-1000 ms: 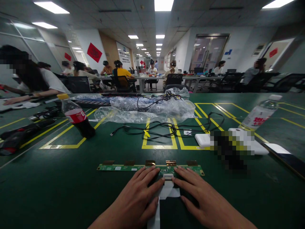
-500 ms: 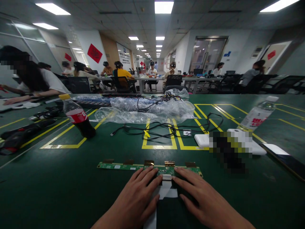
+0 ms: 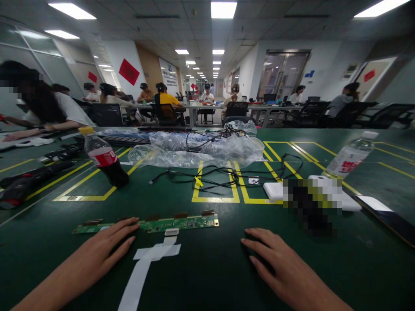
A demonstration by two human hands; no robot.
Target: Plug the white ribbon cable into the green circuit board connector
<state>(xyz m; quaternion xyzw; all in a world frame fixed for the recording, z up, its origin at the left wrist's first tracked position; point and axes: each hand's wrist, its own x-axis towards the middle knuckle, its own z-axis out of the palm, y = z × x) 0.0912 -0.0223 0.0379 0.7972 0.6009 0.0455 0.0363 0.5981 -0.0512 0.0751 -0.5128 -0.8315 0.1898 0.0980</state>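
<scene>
A long, narrow green circuit board (image 3: 191, 221) lies on the dark green table, with several brown tabs along its far edge. From the connector at its near edge, a white flat ribbon cable (image 3: 152, 255) runs toward me, crossed by a strip of white tape. My left hand (image 3: 106, 246) rests with outstretched fingers over the left part of the board, hiding some of it. Well to the right of the board, my right hand (image 3: 275, 261) lies on the table with its fingers apart and nothing in it.
A cola bottle (image 3: 105, 160) stands at the left, a clear bottle (image 3: 352, 154) at the right. Black cables (image 3: 207, 177) and clear plastic wrap (image 3: 207, 149) lie beyond the board. A phone (image 3: 385, 216) is at the right edge. A co-worker (image 3: 65, 108) sits at far left.
The circuit board and its ribbon cable have shifted left along with my left hand. My right hand has come off the board and stays at the right.
</scene>
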